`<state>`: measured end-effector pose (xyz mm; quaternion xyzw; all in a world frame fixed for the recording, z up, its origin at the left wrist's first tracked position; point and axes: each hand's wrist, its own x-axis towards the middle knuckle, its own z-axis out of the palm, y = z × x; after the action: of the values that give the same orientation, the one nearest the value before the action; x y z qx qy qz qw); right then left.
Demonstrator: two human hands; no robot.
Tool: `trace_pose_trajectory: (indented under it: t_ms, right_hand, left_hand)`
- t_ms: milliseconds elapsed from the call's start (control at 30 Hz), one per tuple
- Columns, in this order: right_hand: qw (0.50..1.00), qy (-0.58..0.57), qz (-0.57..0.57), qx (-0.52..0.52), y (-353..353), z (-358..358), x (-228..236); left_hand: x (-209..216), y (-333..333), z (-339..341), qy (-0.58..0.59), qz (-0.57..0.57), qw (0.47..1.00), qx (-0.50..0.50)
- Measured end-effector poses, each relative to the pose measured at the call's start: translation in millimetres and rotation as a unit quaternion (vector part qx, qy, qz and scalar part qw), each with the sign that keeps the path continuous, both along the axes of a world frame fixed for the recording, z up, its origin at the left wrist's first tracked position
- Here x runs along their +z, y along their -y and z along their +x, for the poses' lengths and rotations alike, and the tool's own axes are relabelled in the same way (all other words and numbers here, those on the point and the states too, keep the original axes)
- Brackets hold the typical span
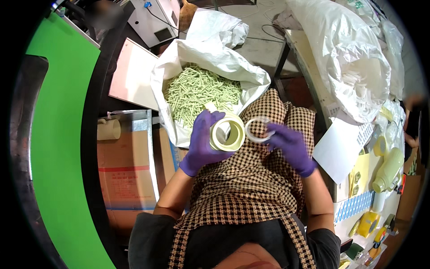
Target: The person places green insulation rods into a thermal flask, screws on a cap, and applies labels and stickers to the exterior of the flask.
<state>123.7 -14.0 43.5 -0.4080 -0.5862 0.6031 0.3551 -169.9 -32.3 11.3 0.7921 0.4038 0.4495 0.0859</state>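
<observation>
green panel [62,148] is curving far left of the white sack [210,67]. big clear plastic bags [354,58] are slumping on the table [309,71] to the sack's right. the white sack is gaping open, pale green sticks [201,92] filling it. cardboard box [127,170] is sitting below-left of the sack. checked apron [251,179] is spreading over the lap just below the sack. left hand [201,143], purple-gloved, is wrapping around a cream tape roll [227,132] right under the sack's mouth. right hand [289,145], also gloved, is pinching a small clear ring [257,130], touching the roll's right side. yellow bottle [389,170] is lying far right of the sack.
</observation>
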Motion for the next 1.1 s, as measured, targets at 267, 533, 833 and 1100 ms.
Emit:
trace_pose_trajectory:
  t_ms: [267,533,833,1100]
  right_hand:
    - [0.813,0.306,0.493,-0.040,4,-15,-2]
    - [0.932,0.019,0.354,0.073,7,-44,44]
    - [0.904,0.242,0.349,0.038,6,-63,19]
    - [0.890,0.306,0.337,-0.020,15,-73,7]
  left_hand:
    - [10,-2,5,0.011,0.003,1.000,0.025]
    - [25,-11,26,0.065,-0.023,0.997,-0.025]
    - [30,-9,30,-0.064,-0.026,0.997,-0.034]
    - [26,-8,38,-0.054,-0.009,0.998,-0.021]
